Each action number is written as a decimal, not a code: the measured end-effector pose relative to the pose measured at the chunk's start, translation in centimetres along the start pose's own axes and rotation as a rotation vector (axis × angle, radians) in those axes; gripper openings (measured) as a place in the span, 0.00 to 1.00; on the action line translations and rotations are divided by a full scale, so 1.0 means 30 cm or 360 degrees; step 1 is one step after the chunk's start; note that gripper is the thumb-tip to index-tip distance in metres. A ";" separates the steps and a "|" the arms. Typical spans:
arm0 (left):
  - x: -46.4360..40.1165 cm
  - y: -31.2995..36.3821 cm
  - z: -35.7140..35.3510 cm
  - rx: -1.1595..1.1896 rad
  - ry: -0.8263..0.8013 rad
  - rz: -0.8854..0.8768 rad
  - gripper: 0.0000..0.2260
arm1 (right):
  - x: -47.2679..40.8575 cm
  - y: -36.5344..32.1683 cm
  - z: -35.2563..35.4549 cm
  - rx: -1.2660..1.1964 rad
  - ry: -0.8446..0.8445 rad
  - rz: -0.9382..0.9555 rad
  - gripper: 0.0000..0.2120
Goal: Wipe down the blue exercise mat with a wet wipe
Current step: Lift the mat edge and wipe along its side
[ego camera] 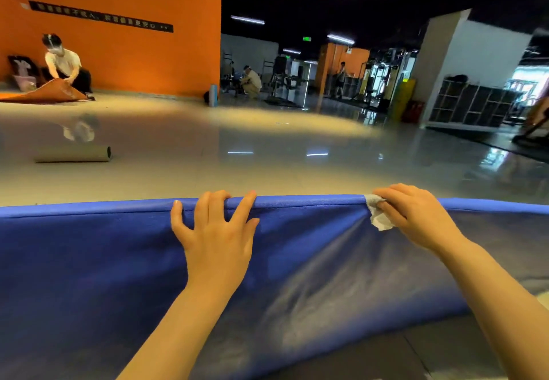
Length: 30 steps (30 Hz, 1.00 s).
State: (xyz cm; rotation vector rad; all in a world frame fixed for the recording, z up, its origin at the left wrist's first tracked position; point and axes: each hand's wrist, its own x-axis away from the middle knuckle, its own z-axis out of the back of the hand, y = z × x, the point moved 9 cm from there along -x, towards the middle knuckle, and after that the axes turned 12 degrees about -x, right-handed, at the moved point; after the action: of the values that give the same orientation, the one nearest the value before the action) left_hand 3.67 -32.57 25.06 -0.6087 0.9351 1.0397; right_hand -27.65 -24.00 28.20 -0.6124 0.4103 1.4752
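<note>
The mat (89,261) lies on the floor, long axis left to right. At its far edge, the left hand (217,240) rests flat with fingers spread; the right hand (416,216) pinches the wipe (377,216).

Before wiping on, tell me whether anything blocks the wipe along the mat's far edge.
Only the left hand: it rests on the mat edge, left of the wipe held by the right hand. Rightward, nothing visible.

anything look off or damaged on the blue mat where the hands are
No damage shows. The blue mat carries a pale, streaky sheen fanning down from the wet wipe under the right hand; it looks like wet wiping marks, not wear. The left hand rests spread at the far edge.
</note>
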 end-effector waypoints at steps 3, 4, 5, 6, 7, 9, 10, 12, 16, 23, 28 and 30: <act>0.023 -0.011 0.002 0.0009 -0.0027 -0.0188 0.23 | 0.049 0.014 -0.027 -0.0006 0.0211 0.0008 0.23; 0.028 -0.037 0.005 -0.0010 -0.0033 -0.0254 0.25 | 0.056 0.005 -0.034 -0.0036 0.0321 -0.0021 0.22; 0.034 -0.075 0.007 -0.0046 -0.0045 -0.0281 0.28 | 0.057 -0.017 -0.043 -0.0060 0.0427 -0.0040 0.21; 0.037 -0.122 0.010 -0.0083 -0.0069 -0.0263 0.31 | 0.054 -0.053 -0.054 -0.0096 0.0521 -0.0031 0.19; 0.039 -0.168 0.011 -0.0103 -0.0104 -0.0220 0.34 | 0.045 -0.109 -0.064 -0.0138 0.0611 0.0014 0.17; 0.046 -0.219 0.011 -0.0102 -0.0167 -0.0154 0.37 | 0.018 -0.238 -0.087 -0.0228 0.0776 0.0106 0.15; 0.051 -0.224 0.010 -0.0100 -0.0184 -0.0144 0.38 | 0.002 -0.309 -0.105 -0.0279 0.0841 0.0128 0.17; 0.057 -0.220 0.009 -0.0106 -0.0182 -0.0135 0.37 | -0.033 -0.484 -0.158 -0.0404 0.0892 0.0210 0.21; 0.061 -0.220 0.004 -0.0114 -0.0144 -0.0177 0.36 | -0.095 -0.784 -0.263 -0.0673 0.0721 0.0448 0.18; 0.092 -0.352 0.028 -0.0264 -0.0107 -0.0140 0.38 | -0.058 -0.409 -0.207 0.0049 0.0655 0.0277 0.24; 0.085 -0.365 0.014 -0.0233 -0.0077 -0.0143 0.37 | -0.049 -0.184 -0.127 0.0051 0.0758 -0.0149 0.21; 0.087 -0.358 0.010 -0.0223 -0.0060 -0.0140 0.37 | -0.072 -0.287 -0.153 -0.0090 0.0860 -0.0113 0.18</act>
State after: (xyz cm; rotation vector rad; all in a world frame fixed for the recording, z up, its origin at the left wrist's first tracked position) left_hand 14.10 -35.50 22.94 -0.7376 0.8002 1.0403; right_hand -18.77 -28.42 27.03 -1.0646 0.7567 1.2437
